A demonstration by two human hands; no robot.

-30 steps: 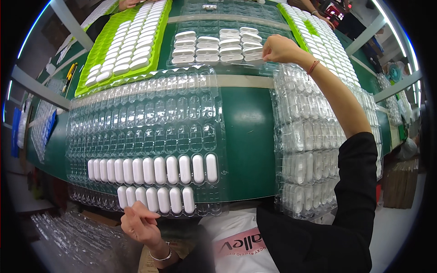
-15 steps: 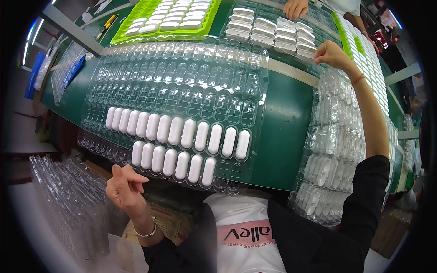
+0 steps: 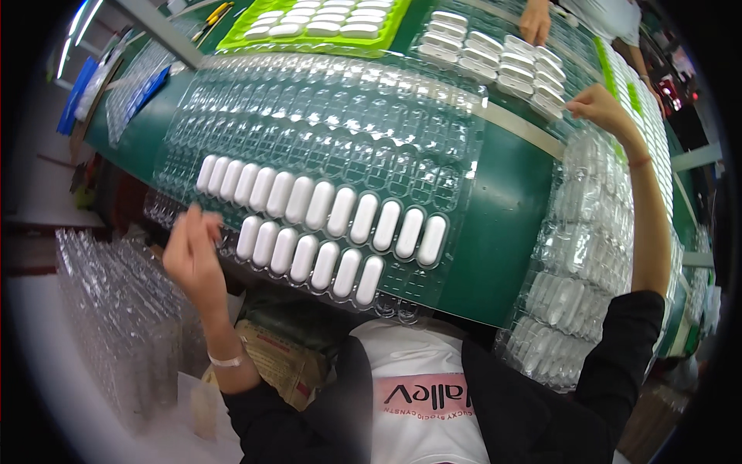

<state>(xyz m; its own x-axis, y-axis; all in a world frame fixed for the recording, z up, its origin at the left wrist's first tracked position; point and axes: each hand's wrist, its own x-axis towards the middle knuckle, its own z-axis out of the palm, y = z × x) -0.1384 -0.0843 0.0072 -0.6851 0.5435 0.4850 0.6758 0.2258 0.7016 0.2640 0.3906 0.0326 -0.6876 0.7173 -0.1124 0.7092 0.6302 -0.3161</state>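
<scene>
A clear plastic blister tray [image 3: 255, 139] lies on the green table with two near rows of white oblong cases [image 3: 321, 205] in its pockets. By the left end of these rows is my left hand [image 3: 193, 251], fingers bent and smeared by motion; I see nothing in them. My right hand [image 3: 603, 110] reaches far right, fingers pinched together beside white hinged cases [image 3: 514, 73] standing in columns in another clear tray. What the fingertips hold, if anything, is too small to make out.
Stacked clear trays [image 3: 580, 224] stand along the right, more [image 3: 116, 309] at lower left. A bright green tray [image 3: 379, 42] of white cases sits at the back. Another person's hand [image 3: 535, 22] touches the far cases. A grey post [image 3: 158, 35] rises at left.
My left hand has moved up and left, to the end of the case rows. My right hand stays by the far cases, fingers still together. The view has shifted, moving the table scene rightward.
</scene>
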